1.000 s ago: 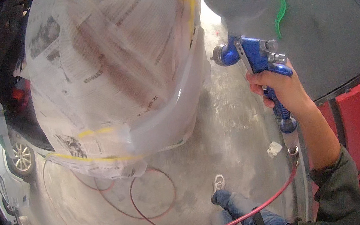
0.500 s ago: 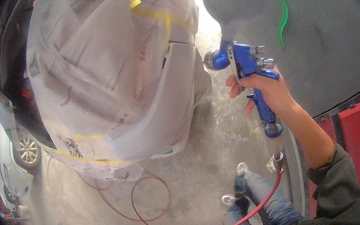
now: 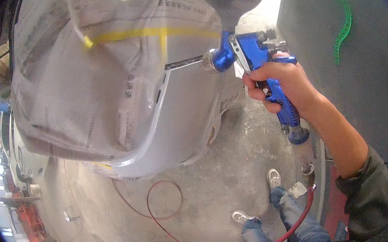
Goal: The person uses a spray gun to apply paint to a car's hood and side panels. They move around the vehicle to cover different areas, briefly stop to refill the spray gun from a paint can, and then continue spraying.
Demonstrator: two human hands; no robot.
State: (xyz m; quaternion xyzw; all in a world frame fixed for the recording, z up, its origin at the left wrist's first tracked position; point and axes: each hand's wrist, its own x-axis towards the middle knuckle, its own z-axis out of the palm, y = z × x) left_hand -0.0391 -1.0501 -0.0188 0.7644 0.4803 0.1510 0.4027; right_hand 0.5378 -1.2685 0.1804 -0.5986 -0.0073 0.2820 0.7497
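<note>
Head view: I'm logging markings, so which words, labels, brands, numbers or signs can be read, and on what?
None can be read.
Masking sheet: dark printed characters, too blurred.
Green wavy strip: any marking too small to tell.
Blue spray gun: no legible text.

The gun (image 3: pixel 254 50) is blue, its hose (image 3: pixel 302 220) red. Grey paper (image 3: pixel 69 88) carries dark print and yellow tape (image 3: pixel 128 34). The bumper (image 3: pixel 187 103) is pale grey, the strip (image 3: pixel 348 16) green.

Workshop: masked car (image 3: pixel 185 110), spray gun (image 3: pixel 254 49)
</note>
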